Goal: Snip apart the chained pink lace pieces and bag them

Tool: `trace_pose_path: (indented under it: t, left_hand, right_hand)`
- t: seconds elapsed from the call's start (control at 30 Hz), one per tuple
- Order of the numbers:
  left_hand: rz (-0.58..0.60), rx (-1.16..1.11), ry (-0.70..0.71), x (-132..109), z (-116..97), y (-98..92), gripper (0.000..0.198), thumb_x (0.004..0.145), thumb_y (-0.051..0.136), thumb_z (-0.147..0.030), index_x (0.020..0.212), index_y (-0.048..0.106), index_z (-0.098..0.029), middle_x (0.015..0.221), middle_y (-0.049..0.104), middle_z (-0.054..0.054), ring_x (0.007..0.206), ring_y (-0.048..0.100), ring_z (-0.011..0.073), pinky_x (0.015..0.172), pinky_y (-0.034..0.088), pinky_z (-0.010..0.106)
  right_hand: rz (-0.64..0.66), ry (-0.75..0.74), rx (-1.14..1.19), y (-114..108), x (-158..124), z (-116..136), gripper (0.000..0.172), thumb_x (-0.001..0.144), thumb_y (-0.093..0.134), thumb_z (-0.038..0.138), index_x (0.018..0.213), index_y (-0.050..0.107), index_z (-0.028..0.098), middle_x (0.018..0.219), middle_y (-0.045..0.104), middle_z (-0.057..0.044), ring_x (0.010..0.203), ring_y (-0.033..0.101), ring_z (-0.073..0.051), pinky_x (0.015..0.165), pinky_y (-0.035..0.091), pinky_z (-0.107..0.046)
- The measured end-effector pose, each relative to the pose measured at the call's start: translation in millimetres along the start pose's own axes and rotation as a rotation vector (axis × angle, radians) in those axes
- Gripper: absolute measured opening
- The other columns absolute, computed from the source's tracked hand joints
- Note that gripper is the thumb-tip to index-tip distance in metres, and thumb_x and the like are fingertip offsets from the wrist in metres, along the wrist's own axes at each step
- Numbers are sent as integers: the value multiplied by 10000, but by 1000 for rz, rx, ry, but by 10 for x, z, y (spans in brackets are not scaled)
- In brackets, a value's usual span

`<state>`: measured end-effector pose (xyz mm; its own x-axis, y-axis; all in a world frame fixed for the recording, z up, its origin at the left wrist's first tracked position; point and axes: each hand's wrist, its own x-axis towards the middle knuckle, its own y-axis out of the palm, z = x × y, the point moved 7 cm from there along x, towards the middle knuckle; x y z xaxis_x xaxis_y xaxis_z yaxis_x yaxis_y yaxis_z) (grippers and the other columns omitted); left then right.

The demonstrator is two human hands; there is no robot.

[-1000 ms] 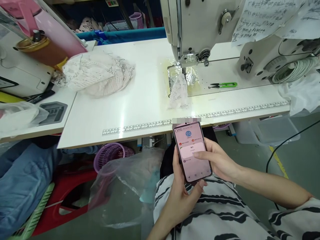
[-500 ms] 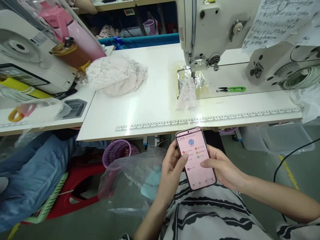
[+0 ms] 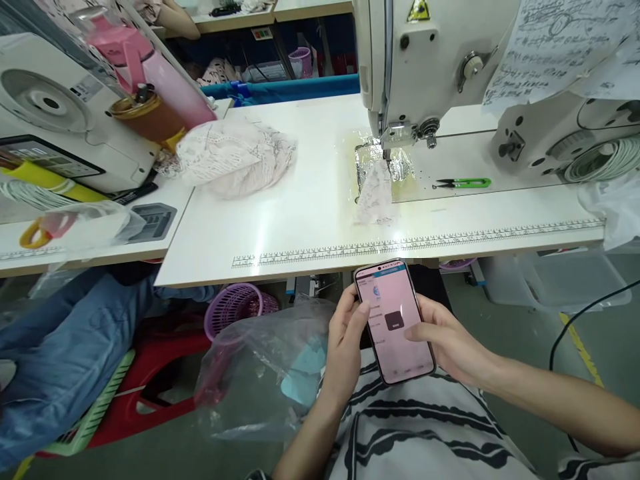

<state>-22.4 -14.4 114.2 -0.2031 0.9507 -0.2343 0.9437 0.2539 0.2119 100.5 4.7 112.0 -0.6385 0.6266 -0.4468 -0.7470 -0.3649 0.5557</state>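
A smartphone [image 3: 395, 353] with a lit pinkish screen is held upright over my lap, just below the table's front edge. My left hand [image 3: 349, 337] is closed round its left side, thumb at the screen's edge. From the right, my right hand [image 3: 443, 337] grips the other side, its thumb over the screen. A dark box shows mid-screen. Beyond the phone stands a sewing machine [image 3: 415, 73]; a small pale lace piece [image 3: 375, 193] lies under its needle. Green thread snips [image 3: 463, 183] rest on the machine bed.
A bundle of white lace fabric [image 3: 235, 157] lies left on the table [image 3: 295, 227]. A pink bottle [image 3: 165, 80] stands behind it. Below are a purple basket [image 3: 233, 310], a clear plastic bag [image 3: 245, 387] and a red stool [image 3: 155, 393]. A seated person's jeans [image 3: 75, 360] show at left.
The phone's screen has changed from a page of coloured icons to a different page with a dark box in the middle. Both hands keep their hold, and the view has shifted slightly.
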Motion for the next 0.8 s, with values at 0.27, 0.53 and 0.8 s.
trace_pose_path:
  t: [0.27,0.53,0.8]
  left_hand:
    - [-15,8,-68,-10,47,-10,517,927,437,-485,1383,412,-242,1315,549,76,1161,534,250,853,487,301]
    - [282,-75,-291,-316,230,233,734,831,644,-360,1457,270,-273,1395,481,94,1215,516,286,925,520,382]
    - [302,-67,-349,-326,256,351,698,858,626,-348,1452,278,-233,1181,624,111,950,670,243,809,578,349]
  right_hand:
    - [-23,12,44,-41,23,6,385,772,620,145,1146,621,241,1143,638,-29,988,606,-194,824,486,-295]
    - [-141,-134,102,-236,104,224,280,820,665,258,1095,640,211,1078,660,-49,913,623,-193,779,501,-300]
    - [-75,-193,56,-237,99,322,304,744,652,123,1039,628,192,1023,672,-27,848,622,-150,747,497,-259]
